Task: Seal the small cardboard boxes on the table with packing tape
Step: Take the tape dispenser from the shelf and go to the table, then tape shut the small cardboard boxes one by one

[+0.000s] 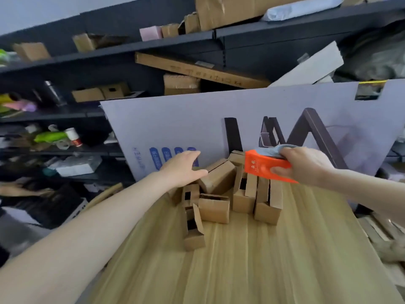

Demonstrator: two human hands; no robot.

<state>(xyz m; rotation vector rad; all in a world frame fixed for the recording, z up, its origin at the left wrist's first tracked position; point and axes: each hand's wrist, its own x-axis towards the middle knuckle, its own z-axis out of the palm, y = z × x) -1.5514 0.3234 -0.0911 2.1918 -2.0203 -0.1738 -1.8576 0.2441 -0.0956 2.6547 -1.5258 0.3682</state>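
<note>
Several small brown cardboard boxes are heaped at the far end of the wooden table, many with open flaps. My left hand hovers flat, fingers straight, over a closed box at the top of the heap; I cannot tell whether it touches the box. My right hand grips an orange tape dispenser with a grey top, held in the air above the right side of the heap.
A large white printed carton panel stands upright right behind the heap. Dark shelves loaded with boxes and odds and ends fill the background. More clutter lies off the table's left and right edges.
</note>
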